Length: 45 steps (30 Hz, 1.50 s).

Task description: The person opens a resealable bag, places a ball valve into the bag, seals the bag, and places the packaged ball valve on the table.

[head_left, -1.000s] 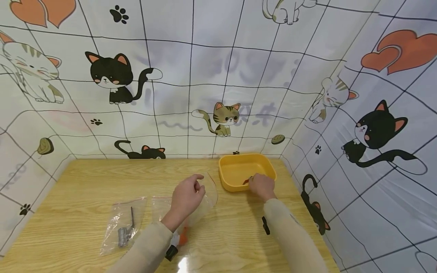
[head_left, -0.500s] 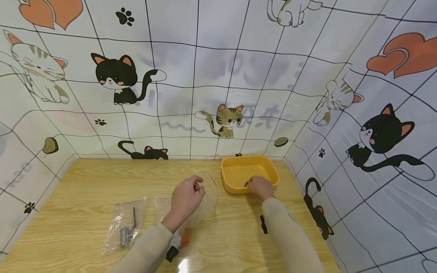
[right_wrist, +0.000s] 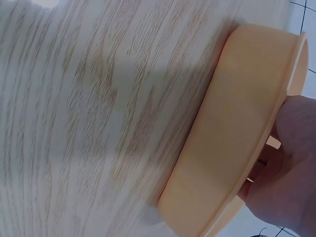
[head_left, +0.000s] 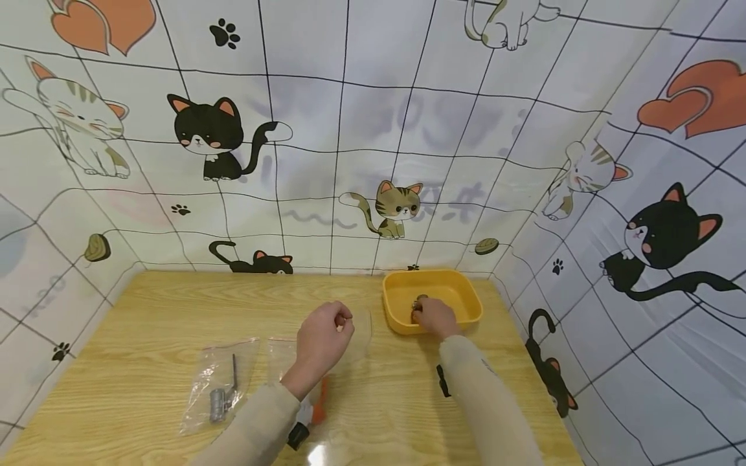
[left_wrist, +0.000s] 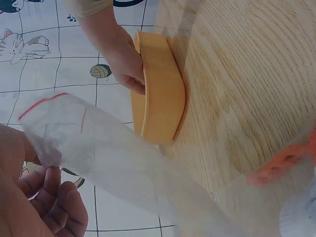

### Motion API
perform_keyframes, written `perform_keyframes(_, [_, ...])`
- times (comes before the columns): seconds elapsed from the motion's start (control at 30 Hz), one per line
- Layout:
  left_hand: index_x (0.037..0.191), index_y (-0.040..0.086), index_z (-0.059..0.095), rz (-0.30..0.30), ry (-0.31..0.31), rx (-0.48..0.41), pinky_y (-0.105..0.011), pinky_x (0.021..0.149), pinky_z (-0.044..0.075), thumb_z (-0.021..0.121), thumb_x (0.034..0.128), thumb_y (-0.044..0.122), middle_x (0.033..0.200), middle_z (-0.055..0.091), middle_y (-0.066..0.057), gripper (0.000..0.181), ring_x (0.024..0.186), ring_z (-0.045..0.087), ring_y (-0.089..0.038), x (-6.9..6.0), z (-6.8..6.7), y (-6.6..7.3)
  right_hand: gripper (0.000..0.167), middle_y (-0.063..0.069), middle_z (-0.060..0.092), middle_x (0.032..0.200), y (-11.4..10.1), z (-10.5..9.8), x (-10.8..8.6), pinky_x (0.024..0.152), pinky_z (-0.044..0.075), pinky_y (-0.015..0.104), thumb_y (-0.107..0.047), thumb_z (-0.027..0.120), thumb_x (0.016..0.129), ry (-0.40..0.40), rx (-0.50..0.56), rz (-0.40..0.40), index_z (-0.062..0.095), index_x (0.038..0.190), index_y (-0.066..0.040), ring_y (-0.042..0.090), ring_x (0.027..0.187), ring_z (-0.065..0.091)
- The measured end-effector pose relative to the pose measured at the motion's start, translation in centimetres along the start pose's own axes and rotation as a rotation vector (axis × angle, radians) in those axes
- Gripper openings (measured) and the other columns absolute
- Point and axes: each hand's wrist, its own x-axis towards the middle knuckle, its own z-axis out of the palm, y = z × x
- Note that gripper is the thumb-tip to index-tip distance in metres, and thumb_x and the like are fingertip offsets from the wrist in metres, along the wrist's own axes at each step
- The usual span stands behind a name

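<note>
My left hand (head_left: 323, 340) pinches a clear zip bag (left_wrist: 118, 143) with a red-edged top between thumb and fingers; the bag hangs over the table. In the head view, my right hand (head_left: 436, 317) reaches over the near rim of a yellow plastic basin (head_left: 394, 323). Its fingers hold a small greyish metal-looking thing (head_left: 420, 299), too small to make out. From the right wrist view, the basin wall hides most of these fingers. Beneath my left forearm lie an orange piece (head_left: 318, 409) and a white one with a black end (head_left: 298, 435).
Left of my hands, another clear zip bag (head_left: 204, 362) holds a grey cylinder (head_left: 217, 404) and a thin dark rod (head_left: 235, 371). A small black piece (head_left: 443, 380) lies beside my right sleeve. Cat-print sheeting (head_left: 315, 168) walls the wooden table (head_left: 163, 310).
The head view has shifted slightly. My right hand has turned inside the basin; the red bit at its fingertips is out of sight and a greyish thing shows. My left hand keeps its pinch.
</note>
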Motion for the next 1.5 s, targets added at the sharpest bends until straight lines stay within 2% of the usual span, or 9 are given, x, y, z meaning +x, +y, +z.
perform_keyframes(0.17, [0.084,0.02,0.07,-0.008,-0.004,-0.002,-0.024,0.053,0.04,0.065,0.0856,0.017,0.074,0.062,0.008,0.005,0.061,0.051,-0.006,0.1,0.0,0.2,0.024,0.003,0.067,0.092,-1.0,0.4,0.2,0.083,0.047,0.045,-0.038,0.066,0.091,0.035,-0.047,0.028,0.065,0.096,-0.015,0.021,0.08,0.058])
perform_keyframes(0.3, [0.084,0.021,0.07,-0.01,-0.008,-0.005,-0.023,0.051,0.038,0.065,0.0852,0.018,0.071,0.059,0.01,0.005,0.057,0.047,-0.006,0.1,-0.1,0.3,0.022,0.004,0.064,0.084,-1.5,0.4,0.5,0.083,0.046,0.049,-0.032,0.074,0.085,0.054,-0.091,0.027,0.061,0.089,-0.015,0.024,0.08,0.06])
perform_keyframes(0.4, [0.083,0.022,0.069,-0.012,-0.005,-0.009,-0.023,0.048,0.037,0.065,0.085,0.018,0.069,0.058,0.011,0.005,0.054,0.045,-0.006,0.1,-0.1,0.3,0.022,0.009,0.065,0.087,-1.7,0.5,0.8,0.081,0.049,0.049,-0.02,0.073,0.086,0.055,-0.109,-0.009,0.057,0.099,-0.011,0.028,0.08,0.062])
perform_keyframes(0.53, [0.082,0.022,0.068,-0.01,0.011,-0.005,-0.022,0.047,0.037,0.066,0.085,0.018,0.069,0.058,0.012,0.006,0.053,0.044,-0.005,0.2,-0.2,0.2,0.042,0.016,0.067,0.104,-2.1,0.5,1.2,0.082,0.053,0.047,-0.009,0.068,0.088,0.04,-0.098,-0.078,0.051,0.127,-0.004,0.031,0.09,0.065])
perform_keyframes(0.63, [0.082,0.022,0.068,-0.005,0.022,-0.007,-0.022,0.047,0.036,0.066,0.085,0.018,0.068,0.058,0.011,0.006,0.052,0.044,-0.004,0.2,-0.2,0.2,0.045,0.015,0.067,0.114,-2.2,0.4,1.3,0.088,0.053,0.046,-0.005,0.067,0.089,0.022,-0.086,-0.113,0.054,0.132,-0.004,0.03,0.101,0.064])
perform_keyframes(0.7, [0.082,0.022,0.068,-0.001,0.021,-0.012,-0.022,0.047,0.036,0.066,0.0851,0.018,0.068,0.058,0.011,0.006,0.052,0.043,-0.004,0.2,-0.2,0.2,0.039,0.013,0.067,0.114,-2.3,0.5,1.3,0.089,0.052,0.045,-0.004,0.067,0.089,0.015,-0.086,-0.124,0.06,0.126,-0.006,0.028,0.103,0.064])
perform_keyframes(0.97, [0.081,0.021,0.068,-0.007,0.016,-0.02,-0.022,0.046,0.036,0.066,0.0853,0.017,0.067,0.058,0.011,0.006,0.051,0.043,-0.005,0.2,0.0,0.1,0.016,0.004,0.068,0.098,-1.9,1.1,1.7,0.078,0.052,0.037,-0.012,0.074,0.087,-0.006,-0.013,-0.148,0.068,0.102,-0.01,0.017,0.086,0.061])
perform_keyframes(1.2, [0.083,0.02,0.068,-0.022,-0.004,-0.021,-0.023,0.046,0.036,0.065,0.0872,0.018,0.068,0.06,0.01,0.006,0.05,0.043,-0.006,0.2,-0.1,0.1,0.014,0.002,0.066,0.091,-1.8,1.1,1.5,0.076,0.049,0.035,-0.004,0.071,0.087,-0.043,-0.015,-0.202,0.067,0.1,-0.01,0.016,0.08,0.055])
perform_keyframes(1.5, [0.083,0.021,0.068,-0.02,-0.002,-0.013,-0.023,0.047,0.037,0.065,0.0874,0.019,0.068,0.06,0.01,0.006,0.051,0.044,-0.005,0.2,0.0,-0.2,0.016,0.002,0.065,0.088,-1.9,0.9,1.3,0.075,0.051,0.035,-0.008,0.075,0.084,-0.005,-0.078,-0.21,0.066,0.097,-0.01,0.016,0.08,0.058])
